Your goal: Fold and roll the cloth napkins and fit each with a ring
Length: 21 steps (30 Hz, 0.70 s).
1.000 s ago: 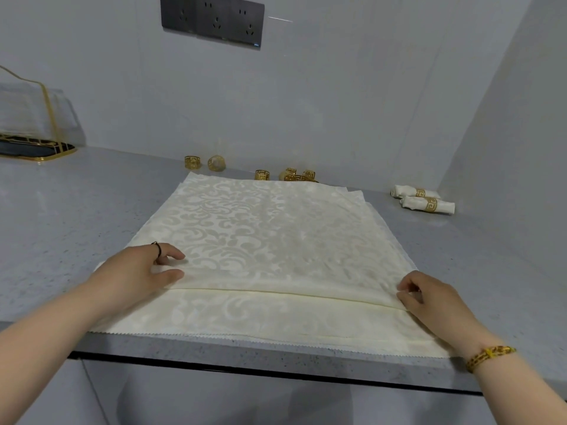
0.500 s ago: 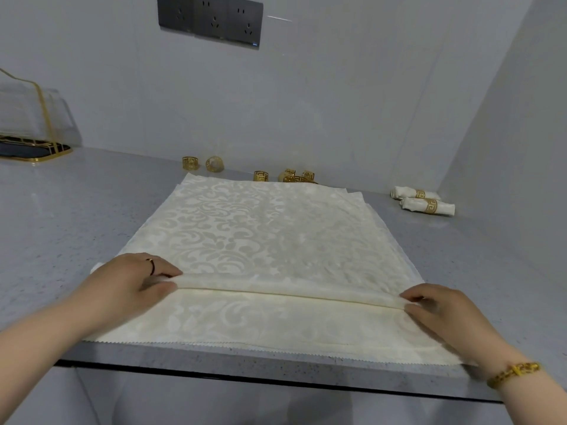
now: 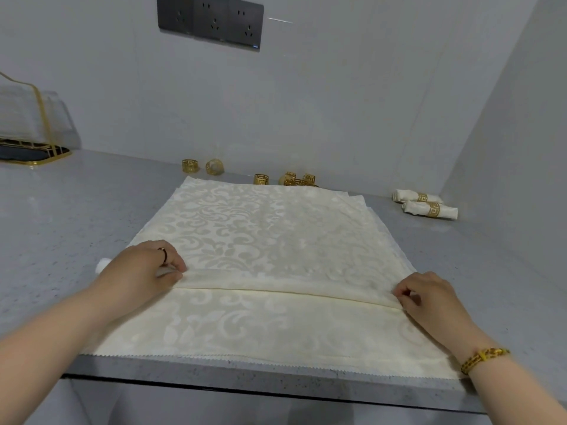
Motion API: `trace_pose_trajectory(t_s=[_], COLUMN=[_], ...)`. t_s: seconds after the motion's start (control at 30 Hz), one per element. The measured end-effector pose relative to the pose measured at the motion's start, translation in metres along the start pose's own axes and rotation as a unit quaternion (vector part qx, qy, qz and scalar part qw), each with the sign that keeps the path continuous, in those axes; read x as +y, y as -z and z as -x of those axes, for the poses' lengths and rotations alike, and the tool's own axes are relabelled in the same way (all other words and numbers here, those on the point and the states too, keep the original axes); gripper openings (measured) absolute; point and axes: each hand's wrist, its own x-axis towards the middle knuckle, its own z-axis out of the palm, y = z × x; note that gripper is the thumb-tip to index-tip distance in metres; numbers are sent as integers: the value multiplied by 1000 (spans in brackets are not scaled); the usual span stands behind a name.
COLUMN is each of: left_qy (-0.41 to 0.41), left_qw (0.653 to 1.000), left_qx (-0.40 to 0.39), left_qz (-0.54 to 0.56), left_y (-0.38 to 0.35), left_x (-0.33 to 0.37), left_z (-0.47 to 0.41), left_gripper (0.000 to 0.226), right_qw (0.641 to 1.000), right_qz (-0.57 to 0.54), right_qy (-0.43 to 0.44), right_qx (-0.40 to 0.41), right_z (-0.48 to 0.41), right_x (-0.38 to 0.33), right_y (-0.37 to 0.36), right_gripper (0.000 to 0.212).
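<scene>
The napkin [image 3: 260, 228] is lying spread across the tabletop [image 3: 76, 210], mid-frame. The left hand [image 3: 144, 271] is pinching the left end of its rolled fold, while the right hand [image 3: 429, 299] is pinching the right end. Gold rings [image 3: 261, 179] are sitting at upper centre.

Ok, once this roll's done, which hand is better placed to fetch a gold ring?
Probably left. The left hand pinches the rolled edge of the cream patterned cloth napkin nearer the gold fretwork metal rings at the back; the right hand sits farther off.
</scene>
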Motion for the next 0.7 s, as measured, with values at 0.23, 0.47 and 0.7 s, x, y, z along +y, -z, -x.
trace_pose_trajectory(t_s=[0.23, 0.47, 0.7], left_qy=[-40, 86, 67], left_qw=[997, 987, 995], left_qx=[-29, 4, 9], left_qz=[52, 134, 70], left_y=[7, 2, -2], left_x=[-11, -12, -12], left_z=[16, -7, -18], left_gripper=[15, 18, 31], right_qw=[998, 980, 988], right_qz=[-35, -168, -108], right_qy=[18, -106, -108], right_qx=[-55, -28, -31], right_z=[11, -14, -29], right_x=[9, 4, -2], right_y=[11, 8, -2], right_gripper=[15, 17, 24])
